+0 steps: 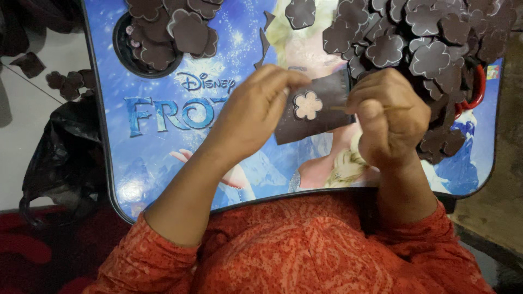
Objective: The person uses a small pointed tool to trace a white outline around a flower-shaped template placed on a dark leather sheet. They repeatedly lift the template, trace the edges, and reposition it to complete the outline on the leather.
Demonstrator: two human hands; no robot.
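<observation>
Hands | left (256,111) pinching brown sheet (316,106) | right (389,117) fisted around thin stick (340,108) | flower cutouts (430,41) beside

A blue picture-printed surface (163,163) carries heaps of dark flower-shaped cutouts — one pile (430,49) beyond the right hand, another (169,32) beyond the left, seemingly filling a round recess.

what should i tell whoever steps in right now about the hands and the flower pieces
Left hand pinches the dark sheet by its left edge, above the blue lap table.
Right hand grips a thin tool at the pale flower template lying on the sheet.
Done: cut flowers heaped top right and in the round recess.
Left: this flower is not cut out.
</observation>
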